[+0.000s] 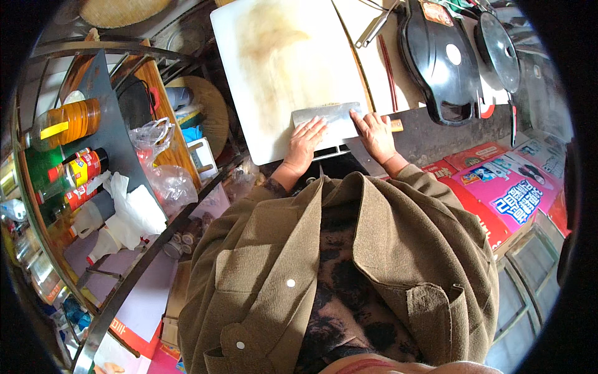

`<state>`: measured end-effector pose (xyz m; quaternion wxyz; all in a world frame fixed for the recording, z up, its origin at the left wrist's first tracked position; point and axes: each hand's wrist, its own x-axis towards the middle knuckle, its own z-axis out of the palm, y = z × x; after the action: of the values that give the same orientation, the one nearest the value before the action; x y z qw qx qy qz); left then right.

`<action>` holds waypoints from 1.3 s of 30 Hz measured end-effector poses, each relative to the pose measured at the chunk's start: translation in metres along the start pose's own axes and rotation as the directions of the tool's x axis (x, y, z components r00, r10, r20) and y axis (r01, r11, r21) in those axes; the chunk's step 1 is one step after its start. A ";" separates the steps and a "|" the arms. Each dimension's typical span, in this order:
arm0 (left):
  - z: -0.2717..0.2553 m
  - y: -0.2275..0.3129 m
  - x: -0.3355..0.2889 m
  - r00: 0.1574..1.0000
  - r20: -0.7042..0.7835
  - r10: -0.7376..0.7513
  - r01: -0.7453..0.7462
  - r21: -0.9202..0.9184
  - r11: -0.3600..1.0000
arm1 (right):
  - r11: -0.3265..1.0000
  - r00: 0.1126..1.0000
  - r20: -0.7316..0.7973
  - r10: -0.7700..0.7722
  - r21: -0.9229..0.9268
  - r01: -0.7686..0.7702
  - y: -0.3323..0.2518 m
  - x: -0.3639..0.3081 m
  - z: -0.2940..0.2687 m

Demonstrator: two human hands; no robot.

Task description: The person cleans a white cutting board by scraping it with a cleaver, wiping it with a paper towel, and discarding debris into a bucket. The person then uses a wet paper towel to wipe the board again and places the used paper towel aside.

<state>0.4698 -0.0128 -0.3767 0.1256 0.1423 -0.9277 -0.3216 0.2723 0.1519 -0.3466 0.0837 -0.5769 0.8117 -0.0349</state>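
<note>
A cleaver with a broad grey blade lies along the near edge of a white cutting board, its blade sideways. The board's middle has a brownish stain. My left hand rests with outstretched fingers on the left part of the blade. At the blade's right end, my right hand closes over the cleaver where blade and handle meet, the index finger reaching onto the metal. The wooden handle end pokes out to the right of that hand. No food shows under the blade.
A black electric griddle stands right of the board, with a dark pan lid beyond it. Left, a metal-framed shelf holds an amber bottle, several other bottles and plastic bags. Printed boxes sit low at right.
</note>
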 end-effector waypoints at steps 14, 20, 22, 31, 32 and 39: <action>-0.019 -0.067 0.124 0.988 -0.084 -0.130 0.130 0.001 0.991 | 0.998 0.995 -0.080 0.057 0.001 -0.057 0.045 0.133 0.003; -0.038 -0.085 0.151 0.992 -0.126 -0.032 0.026 -0.055 0.998 | 0.996 0.994 -0.077 0.073 -0.045 -0.077 0.044 0.155 0.000; -0.035 -0.078 0.123 0.994 -0.105 -0.016 0.019 0.023 1.000 | 0.999 0.994 -0.105 0.040 0.009 -0.039 0.033 0.127 -0.006; -0.016 -0.011 -0.118 0.999 -0.034 0.000 0.006 0.168 0.986 | 0.931 0.914 0.239 -0.328 0.247 0.269 -0.052 -0.034 -0.018; -0.021 -0.003 -0.132 0.997 -0.011 -0.076 0.077 0.154 0.985 | 0.930 0.912 0.228 -0.340 0.221 0.292 -0.061 -0.036 -0.014; -0.060 -0.011 -0.128 0.982 -0.119 -0.144 0.150 0.043 0.988 | 0.936 0.926 0.207 -0.315 0.230 0.267 -0.096 -0.019 0.002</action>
<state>0.6099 -0.0110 -0.3560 0.1511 0.2322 -0.9138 -0.2969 0.3682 0.1378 -0.3318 0.2320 -0.6802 0.6930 -0.0571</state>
